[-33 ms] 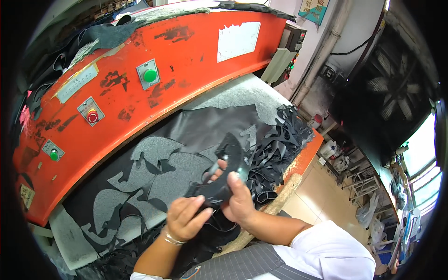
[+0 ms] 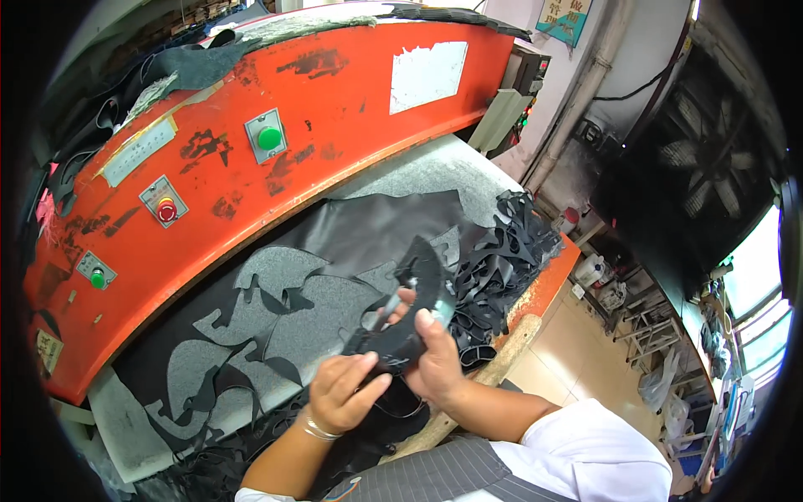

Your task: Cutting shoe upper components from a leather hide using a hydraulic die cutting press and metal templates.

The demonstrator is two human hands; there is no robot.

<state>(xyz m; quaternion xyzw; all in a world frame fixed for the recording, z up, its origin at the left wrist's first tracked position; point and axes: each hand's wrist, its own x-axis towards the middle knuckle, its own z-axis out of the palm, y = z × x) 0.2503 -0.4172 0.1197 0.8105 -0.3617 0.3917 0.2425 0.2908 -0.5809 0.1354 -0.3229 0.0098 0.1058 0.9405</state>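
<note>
Both of my hands hold a thick, crescent-shaped black leather piece (image 2: 422, 289) above the cutting table. Its lower end is pinched by my left hand (image 2: 345, 391), fingers bent over the near edge. My right hand (image 2: 435, 360) grips the outer curve, thumb on top and fingertips showing through the inner hollow. A narrow greyish strip (image 2: 388, 311) shows beside those fingertips; I cannot make out what it is. Beneath lies a sheet of black leather (image 2: 393, 213) with curved shapes cut out of it, the pale grey table surface (image 2: 309, 322) showing through.
An orange-red press beam (image 2: 335, 109) spans the far side, with green buttons (image 2: 268, 138) and a red stop button (image 2: 166, 209). Black leather scraps (image 2: 502, 259) heap at the table's right end. A padded roll (image 2: 510, 339) edges the near side; a large fan (image 2: 707, 155) stands at right.
Both hands and the curved leather piece have shifted slightly to the right. The piece has turned a little more upright. The sheet on the table has stayed put.
</note>
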